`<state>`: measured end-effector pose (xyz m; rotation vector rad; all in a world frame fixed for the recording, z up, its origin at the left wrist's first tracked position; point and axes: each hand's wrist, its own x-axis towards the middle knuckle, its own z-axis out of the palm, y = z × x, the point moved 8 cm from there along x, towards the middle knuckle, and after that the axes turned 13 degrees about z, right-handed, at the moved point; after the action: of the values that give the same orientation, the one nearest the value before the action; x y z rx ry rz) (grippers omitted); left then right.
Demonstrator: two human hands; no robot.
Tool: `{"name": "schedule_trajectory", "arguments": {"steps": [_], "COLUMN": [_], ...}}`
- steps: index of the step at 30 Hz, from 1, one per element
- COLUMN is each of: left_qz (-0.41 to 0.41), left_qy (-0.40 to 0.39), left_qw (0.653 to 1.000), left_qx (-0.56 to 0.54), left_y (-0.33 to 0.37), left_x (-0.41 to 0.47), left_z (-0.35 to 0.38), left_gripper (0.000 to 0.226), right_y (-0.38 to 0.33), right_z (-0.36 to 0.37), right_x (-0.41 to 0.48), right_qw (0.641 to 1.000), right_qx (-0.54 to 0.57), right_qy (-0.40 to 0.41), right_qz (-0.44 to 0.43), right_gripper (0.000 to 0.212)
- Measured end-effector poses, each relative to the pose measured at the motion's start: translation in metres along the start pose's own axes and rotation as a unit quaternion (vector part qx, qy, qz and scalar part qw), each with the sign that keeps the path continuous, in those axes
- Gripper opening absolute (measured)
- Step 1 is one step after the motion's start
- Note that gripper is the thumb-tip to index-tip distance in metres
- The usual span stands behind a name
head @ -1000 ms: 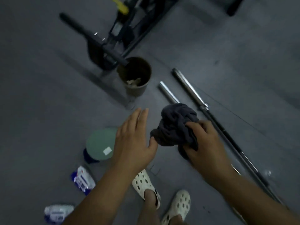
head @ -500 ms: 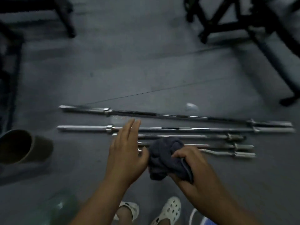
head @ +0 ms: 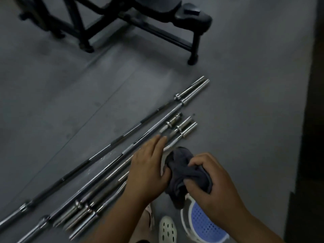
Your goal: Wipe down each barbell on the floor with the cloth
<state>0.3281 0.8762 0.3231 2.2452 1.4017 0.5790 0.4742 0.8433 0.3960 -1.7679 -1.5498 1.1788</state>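
Barbells (head: pixel 177 107) lie side by side on the floor, their long axes running from seven o'clock to one o'clock, and they sit at about ten o'clock from our hands. We judge the left hand (head: pixel 147 171) nearer: its straight fingers reach over the short bars, thumb against the cloth (head: pixel 184 172). The right hand (head: pixel 210 186) clamps the bunched cloth, close beside the left. Our hands hide the short bars' middles, and we cannot tell whether the fingers touch metal. The long bars' seven-o'clock ends are cut off. A bench (head: pixel 157 14) stands at twelve o'clock.
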Motion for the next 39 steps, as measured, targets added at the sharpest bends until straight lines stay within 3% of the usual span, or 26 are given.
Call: {"name": "schedule_trajectory", "arguments": {"steps": [4, 7, 9, 14, 17, 20, 22, 26, 30, 36, 38, 39], "left_qz": [0.085, 0.192, 0.211, 0.145, 0.138, 0.118, 0.104, -0.013, -0.137, -0.191, -0.188, -0.191], "left_qy": [-0.043, -0.108, -0.141, -0.069, -0.024, -0.056, -0.082, -0.082, -0.082, -0.142, -0.15, -0.15], "left_qw": [0.994, 0.971, 0.959, 0.967, 0.978, 0.987, 0.991, 0.997, 0.986, 0.97, 0.97, 0.969], "left_qx": [-0.053, -0.095, -0.126, -0.195, -0.157, -0.09, -0.025, -0.005, 0.042, 0.051, 0.041, 0.035], "left_y": [0.014, 0.034, 0.038, 0.019, 0.008, 0.0, -0.01, -0.051, -0.089, -0.115, -0.13, -0.141], "left_x": [0.055, 0.09, 0.107, 0.153, 0.184, 0.213, 0.227, 0.237, 0.236, 0.226, 0.221, 0.218], "left_z": [0.024, 0.041, 0.048, 0.039, 0.042, 0.066, 0.089, 0.138, 0.196, 0.298, 0.33, 0.346], "left_gripper": [0.069, 0.047, 0.037, 0.018, 0.019, 0.027, 0.048, 0.082, 0.086, 0.089, 0.088, 0.089], "right_y": [0.008, 0.009, 0.01, 0.001, 0.017, 0.042, 0.066, 0.139, 0.216, 0.314, 0.344, 0.363], "right_z": [-0.029, -0.045, -0.048, -0.058, -0.055, -0.064, -0.083, -0.112, -0.13, -0.104, -0.078, -0.056], "right_x": [0.029, 0.065, 0.091, 0.146, 0.183, 0.223, 0.25, 0.3, 0.337, 0.359, 0.359, 0.355], "right_qw": [0.998, 0.987, 0.985, 0.994, 0.997, 0.993, 0.991, 0.989, 0.987, 0.989, 0.977, 0.957], "right_qx": [0.034, 0.126, 0.134, 0.058, 0.054, 0.107, 0.115, 0.127, 0.108, -0.051, -0.059, -0.062], "right_qy": [0.025, 0.062, 0.07, 0.091, 0.044, 0.029, 0.054, 0.007, -0.049, -0.066, -0.133, -0.213], "right_qz": [0.042, 0.077, 0.084, 0.032, 0.032, 0.049, 0.048, 0.078, 0.107, 0.125, 0.155, 0.189], "right_gripper": [0.018, 0.041, 0.055, 0.05, 0.071, 0.062, 0.052, 0.044, 0.057, 0.058, 0.044, 0.036]}}
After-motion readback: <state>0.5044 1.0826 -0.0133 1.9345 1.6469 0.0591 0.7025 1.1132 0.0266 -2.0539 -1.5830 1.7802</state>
